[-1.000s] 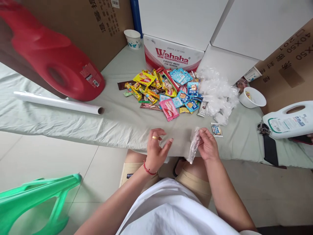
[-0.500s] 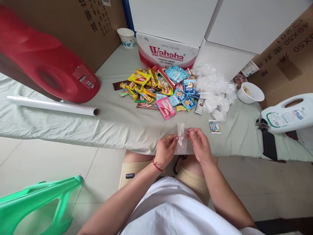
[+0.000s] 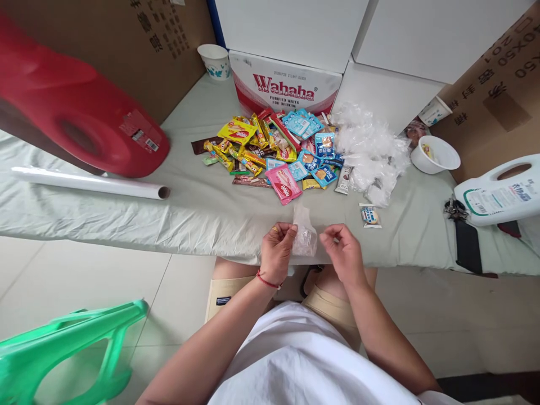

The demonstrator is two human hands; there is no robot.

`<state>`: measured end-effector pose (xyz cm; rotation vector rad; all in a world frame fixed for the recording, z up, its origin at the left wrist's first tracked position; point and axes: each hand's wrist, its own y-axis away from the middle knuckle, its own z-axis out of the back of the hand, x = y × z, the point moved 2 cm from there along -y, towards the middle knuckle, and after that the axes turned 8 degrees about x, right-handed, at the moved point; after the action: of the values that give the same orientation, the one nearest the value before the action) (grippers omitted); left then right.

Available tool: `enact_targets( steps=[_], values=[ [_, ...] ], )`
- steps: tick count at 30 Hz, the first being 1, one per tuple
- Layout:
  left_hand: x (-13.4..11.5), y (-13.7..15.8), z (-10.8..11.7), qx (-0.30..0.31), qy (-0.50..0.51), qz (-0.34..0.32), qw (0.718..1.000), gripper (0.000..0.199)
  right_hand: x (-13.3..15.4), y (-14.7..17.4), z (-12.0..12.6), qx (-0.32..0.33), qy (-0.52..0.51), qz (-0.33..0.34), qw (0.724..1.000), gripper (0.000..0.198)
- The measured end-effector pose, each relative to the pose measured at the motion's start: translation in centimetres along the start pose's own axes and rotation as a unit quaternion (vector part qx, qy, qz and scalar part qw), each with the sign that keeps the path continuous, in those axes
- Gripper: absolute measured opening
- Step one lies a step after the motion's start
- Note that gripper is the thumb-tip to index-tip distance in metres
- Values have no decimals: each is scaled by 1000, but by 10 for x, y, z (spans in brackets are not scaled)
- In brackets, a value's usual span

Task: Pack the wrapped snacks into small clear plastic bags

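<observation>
A small clear plastic bag [image 3: 304,233] hangs over the front edge of the cloth-covered surface, pinched at its left side between the thumb and fingers of my left hand [image 3: 278,247]. My right hand [image 3: 343,250] is just to the right of the bag, apart from it, its fingers loosely bent and nothing visible in them. Beyond both hands lies a heap of wrapped snacks [image 3: 257,149], with a pink wafer packet [image 3: 284,184] nearest. One small wrapped biscuit [image 3: 370,216] lies by itself past my right hand. Crumpled clear bags [image 3: 367,152] are piled right of the heap.
Left are a red jug [image 3: 122,135] and a white roll [image 3: 97,184]. A Wahaha carton [image 3: 287,84] stands behind the snacks. Right are a white bowl [image 3: 442,157], a white detergent bottle [image 3: 502,191] and a black phone [image 3: 468,247]. A green stool [image 3: 105,326] is on the floor.
My left hand has moved slightly left with the bag, which now lies flatter and wider to view. The right hand's fingers have drawn away from the bag and bent more.
</observation>
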<state>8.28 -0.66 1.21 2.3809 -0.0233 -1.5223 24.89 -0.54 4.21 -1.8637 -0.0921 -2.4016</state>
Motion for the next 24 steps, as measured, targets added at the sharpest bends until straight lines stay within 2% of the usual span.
enact_targets(
  steps=[3,6,10,13,16,18,20,24],
  values=[
    [3,1,-6,-30,-4,-8,1000,46,15,9,-14,73,135,111,982,24],
    [4,0,-10,-35,9,-3,999,51,15,11,-20,95,156,139,973,6],
    [3,2,-13,-7,38,7,999,55,-1,8,-15,79,-1,37,996,19],
    [0,9,-15,21,48,32,998,57,-12,9,-13,57,-130,-42,989,26],
    [-3,18,-20,105,33,67,992,53,-15,9,-15,50,-167,-61,983,28],
    [-5,21,-22,147,-3,59,987,50,-15,8,-16,46,-159,-63,984,29],
    [-4,19,-20,137,-23,45,989,46,-15,5,-16,28,-160,-69,984,29],
    [-1,6,-5,47,48,54,996,44,-20,3,-9,-55,-225,-80,969,29]
  ],
)
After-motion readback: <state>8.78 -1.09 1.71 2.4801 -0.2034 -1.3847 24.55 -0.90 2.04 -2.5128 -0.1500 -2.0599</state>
